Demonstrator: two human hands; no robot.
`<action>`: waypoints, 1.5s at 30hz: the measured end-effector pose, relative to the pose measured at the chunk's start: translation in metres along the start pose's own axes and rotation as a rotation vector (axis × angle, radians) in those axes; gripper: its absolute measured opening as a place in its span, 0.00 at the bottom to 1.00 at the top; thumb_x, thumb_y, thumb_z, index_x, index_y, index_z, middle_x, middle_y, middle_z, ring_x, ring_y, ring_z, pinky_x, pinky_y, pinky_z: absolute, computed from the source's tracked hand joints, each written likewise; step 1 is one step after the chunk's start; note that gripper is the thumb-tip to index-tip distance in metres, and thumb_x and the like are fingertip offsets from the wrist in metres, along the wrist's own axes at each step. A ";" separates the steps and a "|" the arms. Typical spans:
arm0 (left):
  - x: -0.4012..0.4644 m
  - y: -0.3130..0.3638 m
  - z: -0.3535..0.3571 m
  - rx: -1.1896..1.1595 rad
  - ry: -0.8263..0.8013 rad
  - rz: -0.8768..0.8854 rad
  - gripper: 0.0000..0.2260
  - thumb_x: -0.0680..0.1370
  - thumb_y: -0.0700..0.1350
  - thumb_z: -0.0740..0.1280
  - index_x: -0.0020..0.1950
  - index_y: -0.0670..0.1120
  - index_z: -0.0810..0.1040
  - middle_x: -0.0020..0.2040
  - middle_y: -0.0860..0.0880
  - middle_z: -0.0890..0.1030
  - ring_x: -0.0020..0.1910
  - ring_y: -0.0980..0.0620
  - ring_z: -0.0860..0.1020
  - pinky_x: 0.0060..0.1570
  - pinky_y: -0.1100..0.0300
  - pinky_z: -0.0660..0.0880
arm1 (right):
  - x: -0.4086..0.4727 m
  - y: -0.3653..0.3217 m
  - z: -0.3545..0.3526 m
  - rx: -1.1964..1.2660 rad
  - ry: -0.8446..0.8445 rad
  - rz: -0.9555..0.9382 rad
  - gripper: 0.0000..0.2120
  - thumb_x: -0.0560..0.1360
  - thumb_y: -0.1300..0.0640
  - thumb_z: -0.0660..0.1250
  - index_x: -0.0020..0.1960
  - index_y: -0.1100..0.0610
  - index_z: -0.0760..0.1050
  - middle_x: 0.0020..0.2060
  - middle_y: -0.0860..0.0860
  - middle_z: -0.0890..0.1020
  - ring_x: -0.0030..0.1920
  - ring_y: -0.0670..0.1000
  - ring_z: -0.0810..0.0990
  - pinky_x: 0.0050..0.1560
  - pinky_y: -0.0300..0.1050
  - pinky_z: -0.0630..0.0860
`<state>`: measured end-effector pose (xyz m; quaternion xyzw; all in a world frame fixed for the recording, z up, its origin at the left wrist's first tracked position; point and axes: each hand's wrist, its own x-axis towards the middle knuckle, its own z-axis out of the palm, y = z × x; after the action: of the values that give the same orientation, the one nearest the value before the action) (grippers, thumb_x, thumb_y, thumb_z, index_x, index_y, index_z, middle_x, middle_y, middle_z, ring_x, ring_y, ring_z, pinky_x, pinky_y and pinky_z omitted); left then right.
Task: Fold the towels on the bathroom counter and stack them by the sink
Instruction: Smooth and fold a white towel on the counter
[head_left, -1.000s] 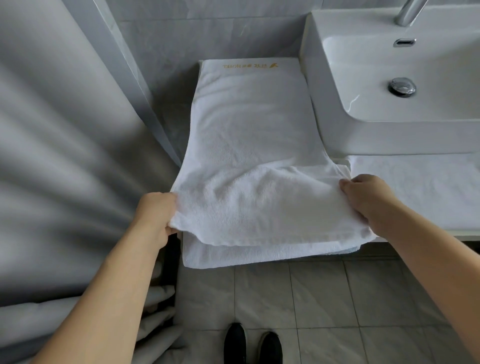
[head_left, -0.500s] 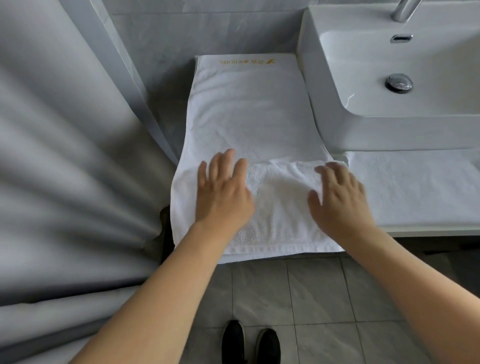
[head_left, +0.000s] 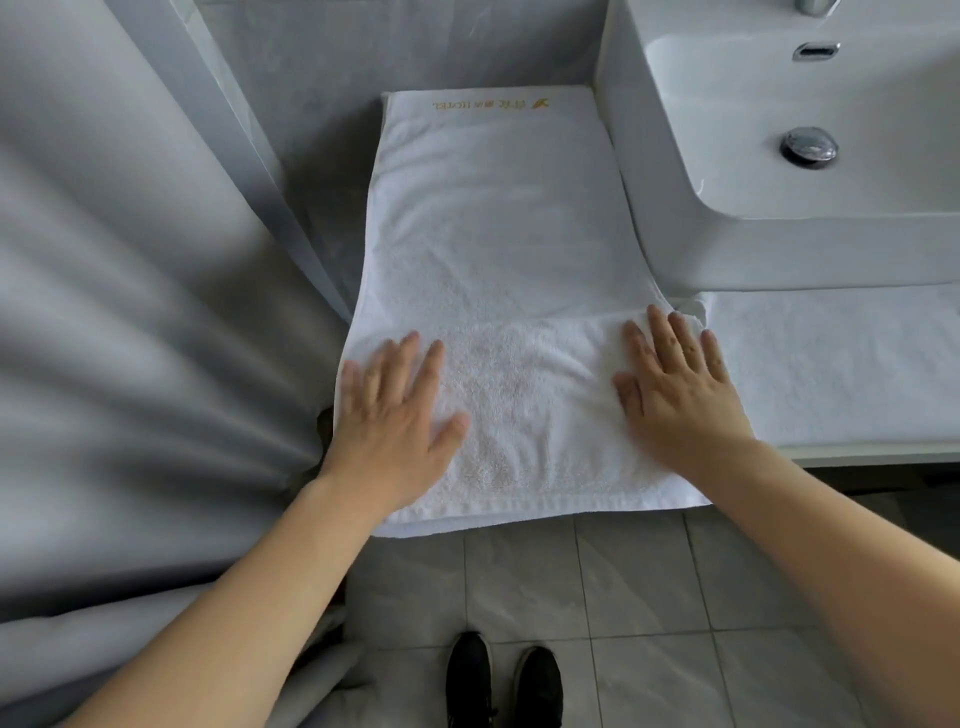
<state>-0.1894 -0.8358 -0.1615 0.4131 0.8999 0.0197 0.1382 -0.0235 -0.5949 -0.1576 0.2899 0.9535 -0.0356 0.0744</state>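
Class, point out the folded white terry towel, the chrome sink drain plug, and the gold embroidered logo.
Folded white terry towel (head_left: 493, 234): head view, bare middle.
Chrome sink drain plug (head_left: 809, 146): head view, cap centre.
Gold embroidered logo (head_left: 491, 104): head view, mid-lettering.

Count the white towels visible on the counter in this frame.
2. One towel lies left of the sink, under both flat hands; a second towel is spread before the sink. More may be hidden beneath.

Nubbly white terry towel (head_left: 498, 249), glossy ceramic sink (head_left: 675, 171), shiny chrome drain plug (head_left: 809, 147).
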 end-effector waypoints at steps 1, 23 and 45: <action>-0.008 0.003 -0.003 -0.017 -0.062 0.118 0.37 0.75 0.70 0.44 0.79 0.57 0.34 0.79 0.54 0.35 0.78 0.50 0.35 0.75 0.41 0.33 | -0.006 -0.005 -0.002 -0.013 0.071 -0.065 0.28 0.82 0.51 0.49 0.80 0.56 0.48 0.79 0.56 0.47 0.79 0.56 0.42 0.77 0.56 0.41; 0.080 -0.027 -0.105 -0.338 0.157 -0.136 0.11 0.78 0.46 0.63 0.38 0.42 0.75 0.34 0.44 0.77 0.34 0.43 0.75 0.31 0.56 0.65 | 0.082 -0.027 -0.106 -0.065 -0.245 -0.037 0.12 0.73 0.61 0.60 0.55 0.53 0.74 0.54 0.54 0.79 0.55 0.59 0.78 0.48 0.44 0.73; 0.341 -0.100 -0.139 -1.020 0.493 -0.406 0.18 0.73 0.54 0.63 0.49 0.38 0.76 0.38 0.47 0.78 0.36 0.50 0.74 0.37 0.55 0.71 | 0.375 -0.015 -0.111 0.900 0.392 0.605 0.15 0.77 0.48 0.61 0.45 0.60 0.78 0.33 0.54 0.77 0.37 0.59 0.78 0.40 0.44 0.72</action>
<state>-0.5118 -0.6348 -0.1219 0.0979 0.8434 0.5174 0.1071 -0.3530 -0.3901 -0.1091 0.5540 0.7151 -0.3606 -0.2274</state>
